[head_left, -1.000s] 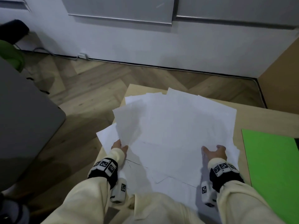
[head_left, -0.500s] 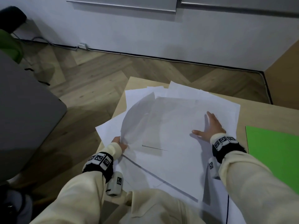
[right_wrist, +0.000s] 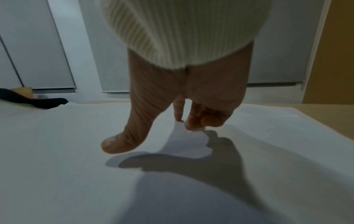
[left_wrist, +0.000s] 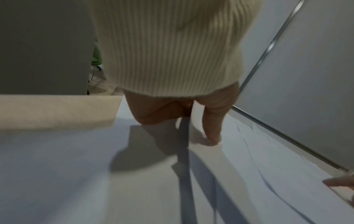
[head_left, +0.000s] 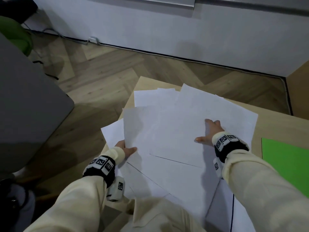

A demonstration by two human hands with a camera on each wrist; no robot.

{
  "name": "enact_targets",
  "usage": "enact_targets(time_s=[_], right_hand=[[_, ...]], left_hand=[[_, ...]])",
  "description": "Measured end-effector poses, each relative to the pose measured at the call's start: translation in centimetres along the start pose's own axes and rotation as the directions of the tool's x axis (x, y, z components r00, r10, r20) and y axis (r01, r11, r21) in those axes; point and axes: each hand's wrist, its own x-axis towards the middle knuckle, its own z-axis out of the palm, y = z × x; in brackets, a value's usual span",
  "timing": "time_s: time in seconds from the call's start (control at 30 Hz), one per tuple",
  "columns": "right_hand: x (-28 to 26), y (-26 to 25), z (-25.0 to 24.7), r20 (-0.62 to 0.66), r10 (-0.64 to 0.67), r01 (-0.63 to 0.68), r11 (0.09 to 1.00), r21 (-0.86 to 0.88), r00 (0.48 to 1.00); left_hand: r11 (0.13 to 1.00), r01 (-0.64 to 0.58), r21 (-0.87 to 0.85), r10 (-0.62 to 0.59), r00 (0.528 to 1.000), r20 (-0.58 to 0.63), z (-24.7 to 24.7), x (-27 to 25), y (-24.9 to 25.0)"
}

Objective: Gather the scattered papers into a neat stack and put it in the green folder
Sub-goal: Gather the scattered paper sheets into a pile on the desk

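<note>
- White sheets of paper (head_left: pixel 175 131) lay fanned and overlapping across the pale wooden surface (head_left: pixel 274 124), corners pointing several ways.
- The left hand (head_left: pixel 126 149) held the near left corner of one sheet: thumb on top, fingers hidden beneath, so its grip was a pinch closed on that paper.
- The left wrist view showed the thumb (left_wrist: pixel 212 125) pressed down on the sheet.
- The right hand (head_left: pixel 209 133) lay on top of the pile, to the right of that pinch and farther from the body, with the thumb spread toward the left hand.
- Its grip held nothing; in the right wrist view the fingertips (right_wrist: pixel 193 122) and thumb touched the top sheet, the fingers slightly bent.
- A flat bright green folder (head_left: pixel 287 166) rested on the surface to the right of the right hand, apart from it and beside the pile's right edge.
</note>
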Motion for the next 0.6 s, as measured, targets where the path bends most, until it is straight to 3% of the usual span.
enact_targets(time_s=[0.13,0.43,0.6], right_hand=[[0.5,-0.8,-0.1,-0.075,-0.019,0.006,0.985,-0.173,0.997],[0.9,-0.8,0.0,-0.041,-0.026,0.021,0.993,-0.113,0.999],[-0.3,-0.2,0.2,-0.054,-0.037,0.028,0.986,-0.162,0.998]], left_hand=[[0.995,0.038,-0.094,-0.045,0.996,-0.072,0.6,0.2,0.3],[0.971,-0.026,-0.237,-0.041,0.96,-0.277,2.6,0.0,0.4],[0.971,-0.231,-0.063,0.157,0.813,-0.561,2.9,-0.8,0.8]])
